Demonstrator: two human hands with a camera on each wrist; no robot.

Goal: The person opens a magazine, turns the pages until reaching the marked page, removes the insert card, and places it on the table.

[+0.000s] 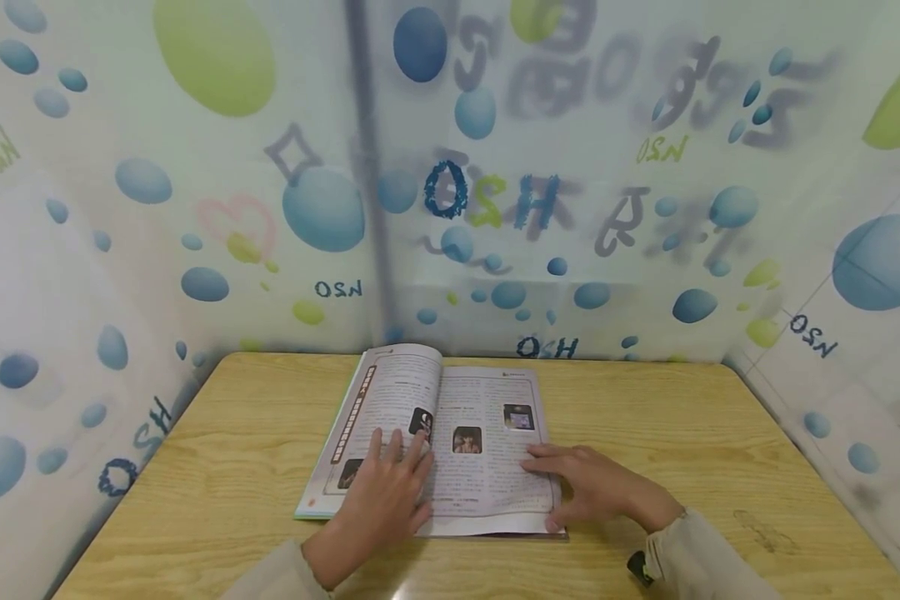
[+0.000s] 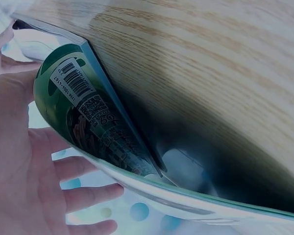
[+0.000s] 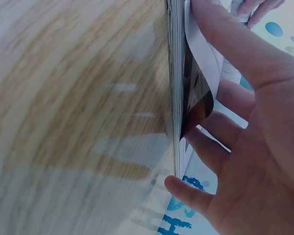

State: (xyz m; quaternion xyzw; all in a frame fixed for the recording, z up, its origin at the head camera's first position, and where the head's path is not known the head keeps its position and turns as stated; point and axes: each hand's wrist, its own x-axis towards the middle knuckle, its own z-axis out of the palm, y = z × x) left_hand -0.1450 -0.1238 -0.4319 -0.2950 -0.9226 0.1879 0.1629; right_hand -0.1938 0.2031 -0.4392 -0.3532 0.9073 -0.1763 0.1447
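Note:
An open magazine point(image 1: 495, 467) lies on the wooden table, its left pages bowed up near the spine. My left hand point(image 1: 387, 492) rests on the lower left page, fingers straight and spread. In the left wrist view the green back cover point(image 2: 63, 112) with a barcode bends up under that hand. At the magazine's right edge is my right hand point(image 1: 588, 483), thumb by the lower corner and fingers reaching over the margin. The right wrist view has a page point(image 3: 201, 93) curling up from the stack between thumb and extended fingers.
The wooden table point(image 1: 217, 467) spreads around the magazine. A pale curtain point(image 1: 607, 275) printed with blue and green drops hangs behind and at both sides. A small dark object point(image 1: 639, 568) sits at the right sleeve's cuff.

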